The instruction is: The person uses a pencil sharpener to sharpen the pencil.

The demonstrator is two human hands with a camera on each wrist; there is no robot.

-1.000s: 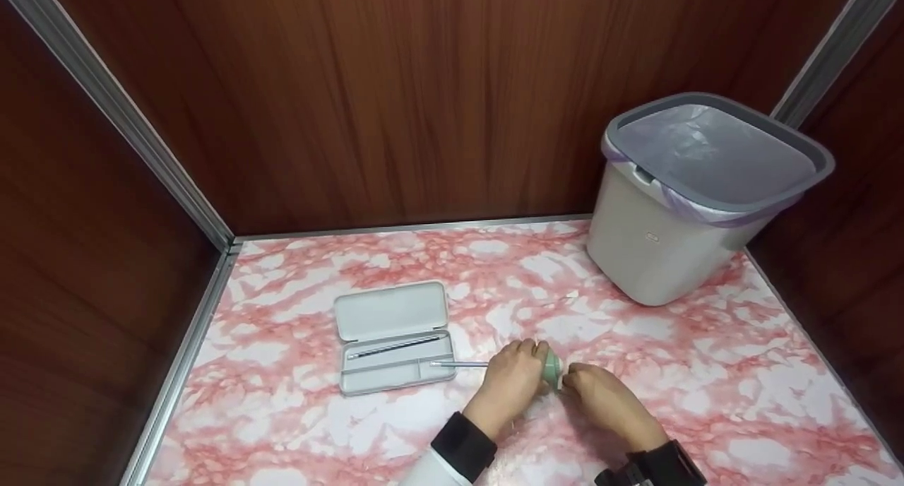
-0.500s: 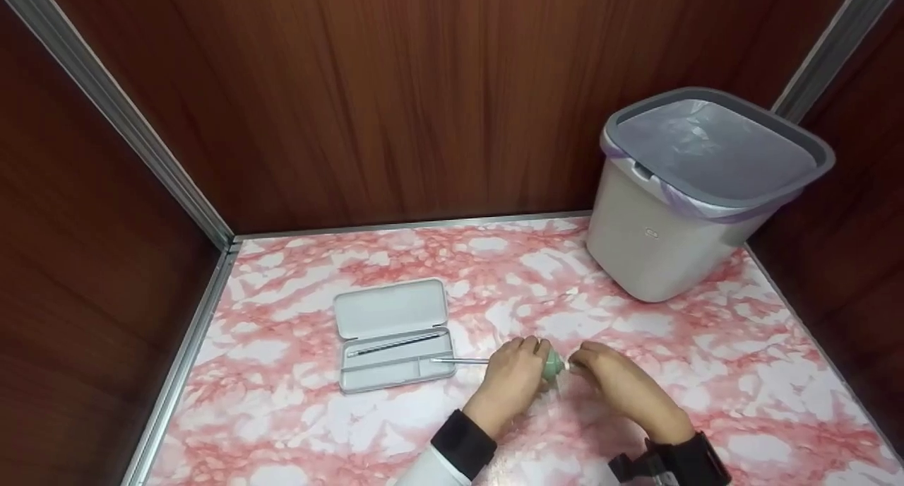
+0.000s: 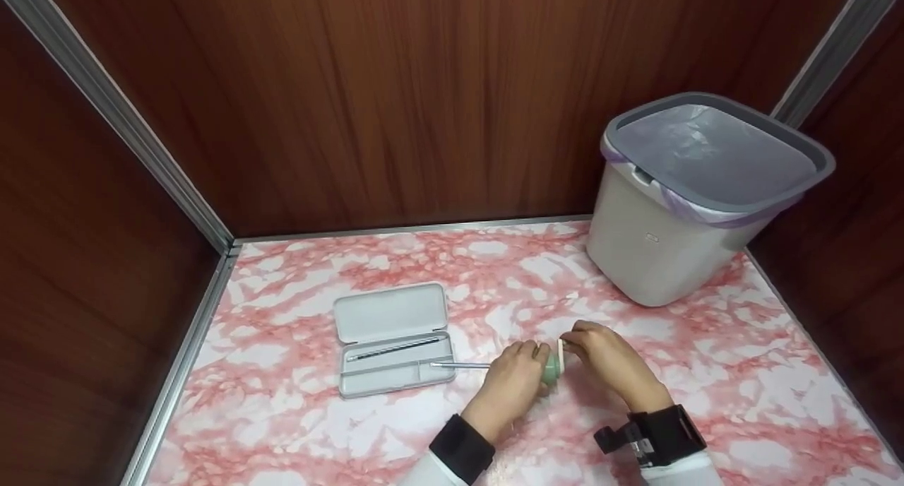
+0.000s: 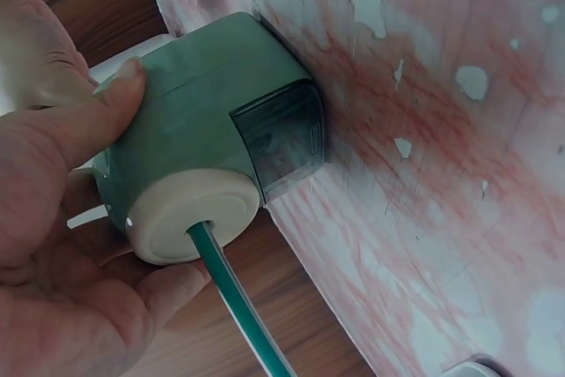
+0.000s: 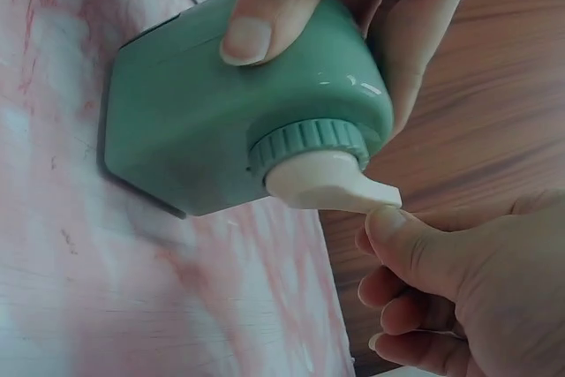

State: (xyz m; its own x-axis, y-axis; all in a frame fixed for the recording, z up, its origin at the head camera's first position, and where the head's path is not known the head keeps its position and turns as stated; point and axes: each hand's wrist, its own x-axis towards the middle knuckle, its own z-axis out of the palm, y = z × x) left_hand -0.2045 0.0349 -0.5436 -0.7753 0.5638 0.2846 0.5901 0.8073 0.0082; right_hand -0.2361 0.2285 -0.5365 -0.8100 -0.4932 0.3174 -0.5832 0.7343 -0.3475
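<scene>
A green crank pencil sharpener with a cream front disc and a dark clear shavings drawer stands on the table. My left hand grips its body, thumb across the top. From the hole in the disc sticks a green-and-white striped pencil; in the head view its tail end reaches over the pencil case's edge. On the sharpener's other side is the cream crank handle, and my right hand pinches its end between thumb and fingers. The pencil's tip is hidden inside the sharpener.
The grey pencil case lies open to the left, a dark striped pencil in its rear compartment. A lined waste bin stands at the back right. Wooden panels enclose the red-and-white marbled table.
My right hand has swung outward and then up toward the far side, turning the crank, which now points away from me. The left hand, sharpener and pencil stay about where they were.
</scene>
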